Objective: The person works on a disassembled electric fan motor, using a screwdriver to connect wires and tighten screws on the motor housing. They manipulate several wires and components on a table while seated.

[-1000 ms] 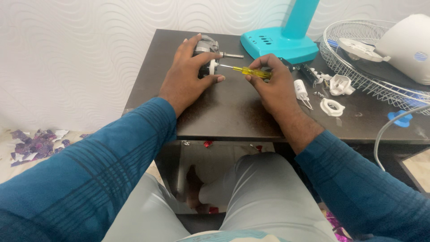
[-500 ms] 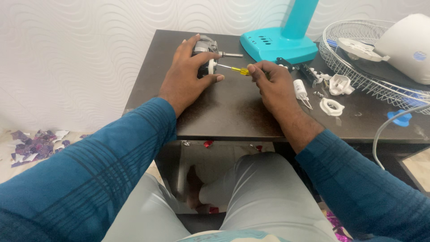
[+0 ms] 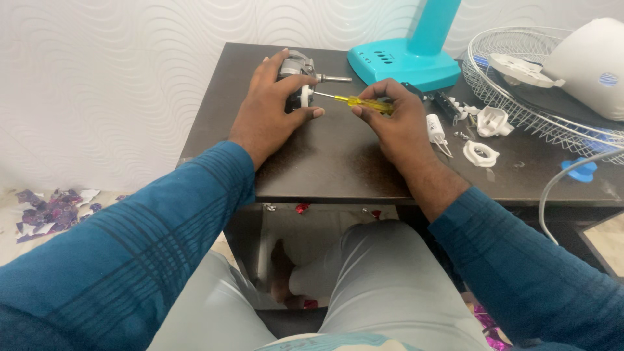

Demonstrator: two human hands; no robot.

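My left hand [image 3: 270, 107] grips a small grey fan motor [image 3: 298, 67] with a metal shaft, lying on the dark table [image 3: 338, 162] near its far edge. A white round part on the motor shows between my thumb and fingers. My right hand [image 3: 393, 123] holds a yellow-handled screwdriver [image 3: 364, 102], its thin metal tip pointing left and touching the white part on the motor.
A turquoise fan base [image 3: 406, 62] with its pole stands behind my hands. To the right lie a wire fan guard [image 3: 520, 97], a white fan housing [image 3: 588, 65], small white plastic parts [image 3: 481, 154], a blue knob [image 3: 578, 170] and a white cable [image 3: 565, 179]. Torn paper [image 3: 52, 208] litters the floor at left.
My right hand and the screwdriver have shifted slightly, the handle turning in my fingers while the tip stays at the motor. My left hand has stayed on the motor.
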